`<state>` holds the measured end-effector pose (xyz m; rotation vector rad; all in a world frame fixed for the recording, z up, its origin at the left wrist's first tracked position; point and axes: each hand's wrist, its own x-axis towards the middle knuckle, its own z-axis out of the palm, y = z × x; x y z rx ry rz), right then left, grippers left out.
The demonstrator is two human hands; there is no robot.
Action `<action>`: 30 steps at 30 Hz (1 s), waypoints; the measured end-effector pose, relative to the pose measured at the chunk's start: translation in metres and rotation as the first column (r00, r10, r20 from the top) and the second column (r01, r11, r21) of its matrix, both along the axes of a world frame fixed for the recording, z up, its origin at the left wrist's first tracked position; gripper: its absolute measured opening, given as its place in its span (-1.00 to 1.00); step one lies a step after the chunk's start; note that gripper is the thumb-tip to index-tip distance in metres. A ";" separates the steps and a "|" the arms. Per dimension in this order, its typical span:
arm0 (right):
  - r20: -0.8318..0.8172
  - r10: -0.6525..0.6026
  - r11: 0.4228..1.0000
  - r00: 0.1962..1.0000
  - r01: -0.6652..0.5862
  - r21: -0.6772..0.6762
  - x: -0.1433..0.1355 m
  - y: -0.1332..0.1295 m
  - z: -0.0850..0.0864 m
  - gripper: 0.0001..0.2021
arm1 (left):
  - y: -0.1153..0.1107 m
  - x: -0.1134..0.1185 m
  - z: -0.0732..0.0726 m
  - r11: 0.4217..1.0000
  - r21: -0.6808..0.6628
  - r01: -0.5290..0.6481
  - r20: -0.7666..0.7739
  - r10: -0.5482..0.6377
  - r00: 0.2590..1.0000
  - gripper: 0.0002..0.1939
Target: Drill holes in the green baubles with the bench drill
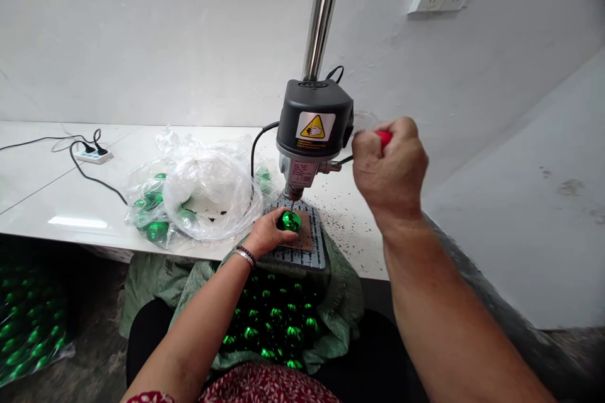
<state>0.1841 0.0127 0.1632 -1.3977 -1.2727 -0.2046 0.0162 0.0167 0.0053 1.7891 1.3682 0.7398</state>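
At the middle of the view stands a small drill press [314,116] with a dark grey head and a yellow warning label. Under its bit, a shiny green ball [291,221] rests on a brown board [304,236] over the slotted grey base [317,258]. My left hand [271,232] pinches the ball from the left between thumb and fingers. The thin bit reaches down to the top of the ball; whether it has gone in, I cannot tell. To the right of the drill head, my right hand [391,167] is wrapped around the red-knobbed feed lever [384,138].
Left of the press lies a clear plastic bag [203,195] with several green balls. An open green sack [338,321] full of balls hangs below the base. Dark shavings dot the white table [363,227]. A power strip [94,155] sits far left; another bag of balls [33,321] is on the floor.
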 end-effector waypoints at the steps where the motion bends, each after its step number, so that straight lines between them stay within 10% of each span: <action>1: -0.014 -0.001 0.998 1.000 0.000 -0.059 0.000 0.004 0.011 -0.86 | -0.005 -0.002 0.002 1.000 0.005 0.008 0.028 -0.008 1.000 -0.42; 14: -0.077 -0.096 0.986 0.992 0.084 -0.146 -0.007 0.010 0.025 -0.72 | -0.081 -0.078 0.037 0.996 -0.072 0.058 -0.048 -0.062 0.997 -0.39; 20: -0.071 -0.115 0.990 0.991 0.108 -0.091 -0.004 0.016 0.019 -0.79 | -0.018 -0.125 0.057 0.955 0.143 -0.261 -0.472 0.298 0.830 -0.60; 25: -0.120 -0.137 0.983 0.983 0.119 -0.140 -0.003 0.015 0.019 -0.79 | 0.044 -0.148 0.039 0.943 -0.035 -0.331 -0.786 0.178 0.592 -0.61; 30: -0.109 -0.095 0.987 0.989 0.079 -0.143 -0.003 0.012 0.020 -0.82 | 0.046 -0.158 0.029 0.922 -0.048 -0.383 -0.859 0.157 0.486 -0.53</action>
